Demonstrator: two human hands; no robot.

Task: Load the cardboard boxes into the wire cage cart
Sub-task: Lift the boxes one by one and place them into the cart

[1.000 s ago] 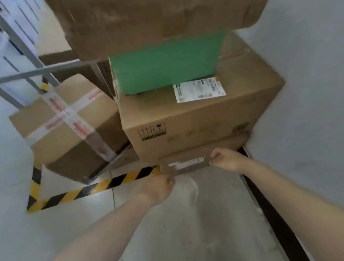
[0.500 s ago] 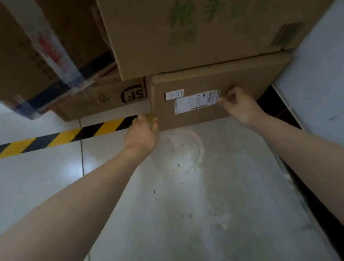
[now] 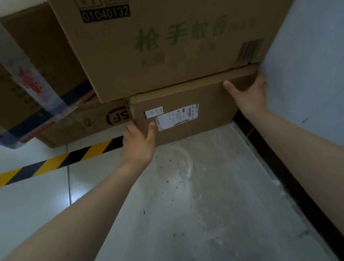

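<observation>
Bottom box (image 3: 205, 97) is gripped at both ends, fingers of left hand (image 3: 138, 143) and right hand (image 3: 249, 95) curled round, presumably for sliding out.

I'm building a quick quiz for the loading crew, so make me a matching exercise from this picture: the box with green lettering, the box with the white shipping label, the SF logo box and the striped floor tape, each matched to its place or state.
Things
1. box with green lettering
2. box with white shipping label
3. SF logo box
4. striped floor tape

Descriptions
A. yellow and black, on the floor
B. gripped at its ends by the left hand and right hand
C. stacked on the labelled box
D. low, just left of the labelled box

Pairs: 1-C, 2-B, 3-D, 4-A
</observation>
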